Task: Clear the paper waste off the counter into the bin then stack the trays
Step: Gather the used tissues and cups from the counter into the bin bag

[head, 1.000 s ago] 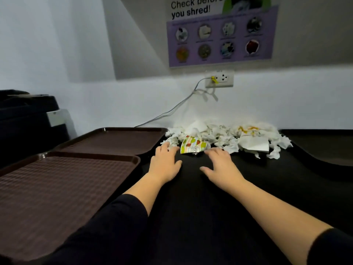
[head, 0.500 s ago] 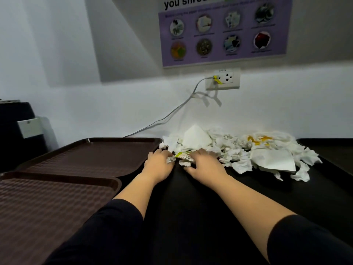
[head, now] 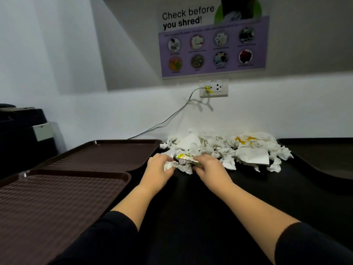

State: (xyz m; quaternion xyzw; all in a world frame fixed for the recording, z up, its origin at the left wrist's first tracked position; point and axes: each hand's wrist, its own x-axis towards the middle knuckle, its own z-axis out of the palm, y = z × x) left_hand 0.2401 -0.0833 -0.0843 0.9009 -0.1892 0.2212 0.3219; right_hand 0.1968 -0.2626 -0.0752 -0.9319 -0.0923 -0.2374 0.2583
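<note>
Left hand: the left hand [head: 158,170] lies at the near left edge of the paper pile, fingers curled round a white wad [head: 169,165].
Right hand: the right hand [head: 211,167] is just beside it, fingers curled down over a crumpled wrapper [head: 184,157] with green and yellow print; the fingertips are hidden under the paper.
Paper: a pile of crumpled white paper [head: 219,148] lies on the black bench [head: 191,207] against the back wall, between the trays; one flat white sheet [head: 254,155] lies on its right part, and a piece with yellow marks [head: 245,139] sits behind that.
Trays, left: two brown trays lie side by side on the left, the near tray [head: 47,203] closest to the person and the far tray [head: 107,154] behind it, their rims touching or nearly so.
Tray, right: a dark tray [head: 324,155] lies at the right edge, only partly in view.
Bin: a black bin [head: 21,134] with a white label stands at the far left.
Wall: a socket [head: 214,88] with a grey cable [head: 162,122] running down to the bench, and above it a purple poster [head: 213,41] reading "Check before you shred!".
Sleeves: both forearms are bare, with dark sleeves [head: 107,238] at the bottom of the view.
</note>
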